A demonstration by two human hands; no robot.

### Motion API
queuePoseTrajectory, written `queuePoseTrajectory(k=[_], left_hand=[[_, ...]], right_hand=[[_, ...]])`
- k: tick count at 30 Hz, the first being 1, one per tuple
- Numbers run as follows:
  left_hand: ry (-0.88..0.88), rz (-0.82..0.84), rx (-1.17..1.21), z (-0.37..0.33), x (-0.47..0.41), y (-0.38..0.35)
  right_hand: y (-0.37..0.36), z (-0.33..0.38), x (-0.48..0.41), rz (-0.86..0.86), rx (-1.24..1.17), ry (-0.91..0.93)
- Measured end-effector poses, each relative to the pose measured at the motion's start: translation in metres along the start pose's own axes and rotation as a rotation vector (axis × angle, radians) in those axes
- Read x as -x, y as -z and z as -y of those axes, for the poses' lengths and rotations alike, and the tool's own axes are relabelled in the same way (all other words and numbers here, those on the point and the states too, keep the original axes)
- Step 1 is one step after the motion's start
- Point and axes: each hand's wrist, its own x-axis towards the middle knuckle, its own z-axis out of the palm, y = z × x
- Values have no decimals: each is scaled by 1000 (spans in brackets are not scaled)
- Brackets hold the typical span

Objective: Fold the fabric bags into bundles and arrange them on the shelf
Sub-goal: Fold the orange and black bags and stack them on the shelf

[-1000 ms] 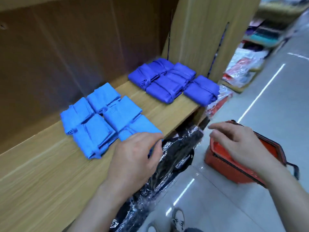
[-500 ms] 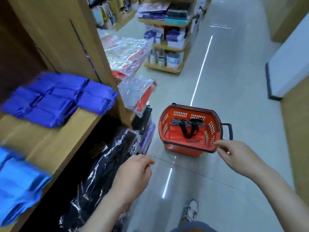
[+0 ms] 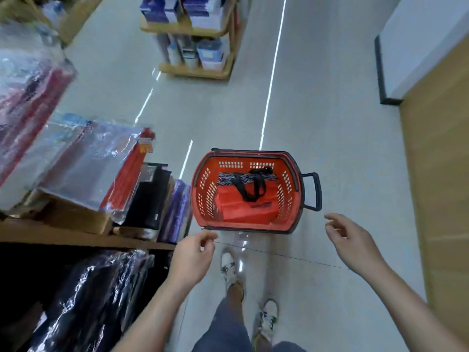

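Shop aisle floor (image 3: 330, 123); red basket (image 3: 203, 191) holds red fabric bag (image 3: 241, 210). Left hand (image 3: 193, 255), right hand (image 3: 352, 240) hover near it, fingers loosely curled, empty.

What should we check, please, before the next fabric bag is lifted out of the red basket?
1. Left hand free: ok, loosely curled, holds nothing.
2. Right hand free: ok, fingers relaxed, empty.
3. Red basket upright on the floor: ok.
4. Red fabric bag reachable: ok, lies on top, black handles showing.
5. More bags underneath it: cannot tell.
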Motion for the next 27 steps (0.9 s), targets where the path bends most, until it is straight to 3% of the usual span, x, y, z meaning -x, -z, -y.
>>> queuePoseTrajectory(k=[8,14,20,24,27], left_hand=[[49,146,-85,25,-209,-81],[85,242,-277,91,-356,-168],[-28,301,-556,161,-475,-240],[153,223,-307,188,-521,-270],[236,83,-212,189,-527,-276]], right_hand=[[-101,-2,-170,110,-20,-95],[-195,-55,-312,210,256,24],[-283,-98,-432,258,573,162],[-321,-116,-476,288,630,114],[-330,-121,-490,164,600,110]])
